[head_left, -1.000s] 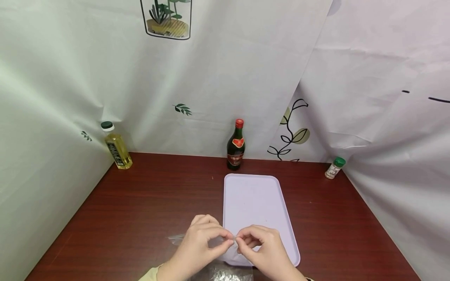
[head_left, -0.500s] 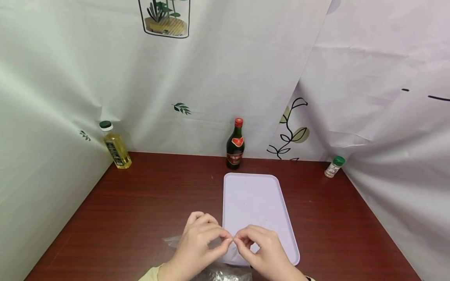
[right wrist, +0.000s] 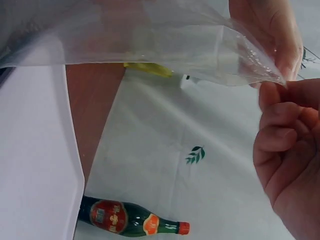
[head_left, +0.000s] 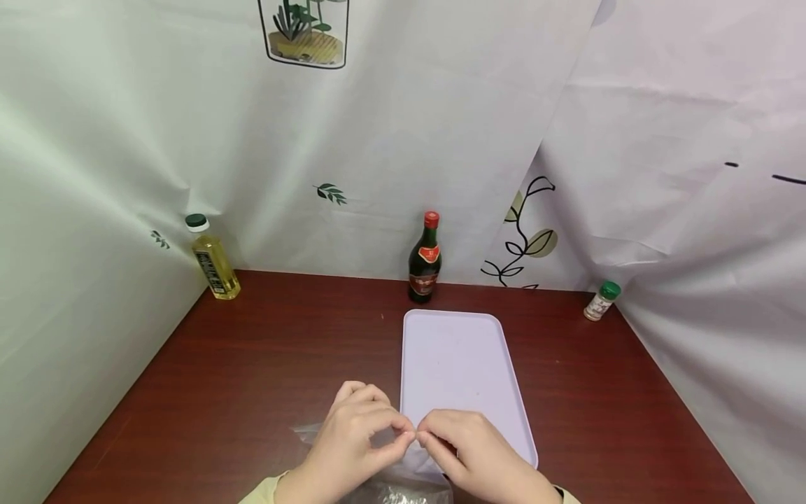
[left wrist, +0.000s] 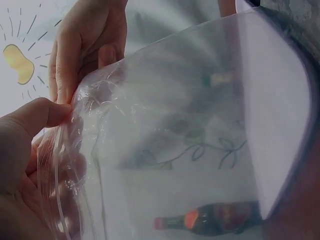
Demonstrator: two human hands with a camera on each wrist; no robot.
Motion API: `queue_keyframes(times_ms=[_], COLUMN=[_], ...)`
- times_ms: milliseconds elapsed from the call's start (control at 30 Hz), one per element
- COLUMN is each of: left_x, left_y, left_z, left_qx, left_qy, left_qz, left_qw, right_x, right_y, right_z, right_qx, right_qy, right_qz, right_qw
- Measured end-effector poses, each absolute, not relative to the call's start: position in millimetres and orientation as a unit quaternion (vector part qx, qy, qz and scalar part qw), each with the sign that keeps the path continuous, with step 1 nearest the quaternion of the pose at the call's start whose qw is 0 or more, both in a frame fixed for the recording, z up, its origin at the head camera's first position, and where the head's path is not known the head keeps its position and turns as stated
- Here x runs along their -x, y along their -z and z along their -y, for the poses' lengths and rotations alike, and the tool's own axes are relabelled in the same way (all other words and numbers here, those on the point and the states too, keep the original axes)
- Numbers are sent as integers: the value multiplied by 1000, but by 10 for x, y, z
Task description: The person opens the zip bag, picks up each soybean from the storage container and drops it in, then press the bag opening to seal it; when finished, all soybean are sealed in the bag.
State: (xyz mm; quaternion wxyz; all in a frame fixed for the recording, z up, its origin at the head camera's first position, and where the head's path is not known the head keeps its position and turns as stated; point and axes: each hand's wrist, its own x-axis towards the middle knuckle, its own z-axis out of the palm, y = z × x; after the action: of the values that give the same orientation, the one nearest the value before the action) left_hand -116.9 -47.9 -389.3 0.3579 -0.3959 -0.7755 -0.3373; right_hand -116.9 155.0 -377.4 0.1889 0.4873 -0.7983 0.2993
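Note:
A clear plastic zip bag point(left wrist: 165, 120) hangs between my hands, see-through enough that a bottle shows behind it in the left wrist view. My left hand point(head_left: 352, 441) pinches its zip edge between thumb and forefinger. Right beside those fingertips, my right hand point(head_left: 469, 448) pinches the same edge near a corner, its other fingers curled in the right wrist view point(right wrist: 290, 150). In the head view the bag point(head_left: 403, 490) is mostly hidden beneath the hands and wrists.
A pale lilac tray point(head_left: 456, 357) lies on the dark red table point(head_left: 283, 350) behind my hands. Farther back stand a green bottle with a red cap point(head_left: 425, 259), an oil bottle point(head_left: 215, 266) at left and a green-capped shaker point(head_left: 601, 302) at right.
The right hand has turned slightly, its fingers now more tucked behind its back. The left hand keeps its pinch with little movement. The head view has shifted slightly.

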Motion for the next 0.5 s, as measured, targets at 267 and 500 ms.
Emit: queue_keyframes(times_ms=[267,500], left_x=[1134,1126], left_y=[3834,3780], left_z=[516,536], left_qx=[428,434], left_qy=[337,331], left_qz=[763,767], left_qw=[347,339], right_x=[1187,1177], right_y=[3843,3842], right_z=[-1495,-1538], right_qx=[-528,-533], right_qy=[-296,-316], right_qz=[748,735], right_qw=[271,276])
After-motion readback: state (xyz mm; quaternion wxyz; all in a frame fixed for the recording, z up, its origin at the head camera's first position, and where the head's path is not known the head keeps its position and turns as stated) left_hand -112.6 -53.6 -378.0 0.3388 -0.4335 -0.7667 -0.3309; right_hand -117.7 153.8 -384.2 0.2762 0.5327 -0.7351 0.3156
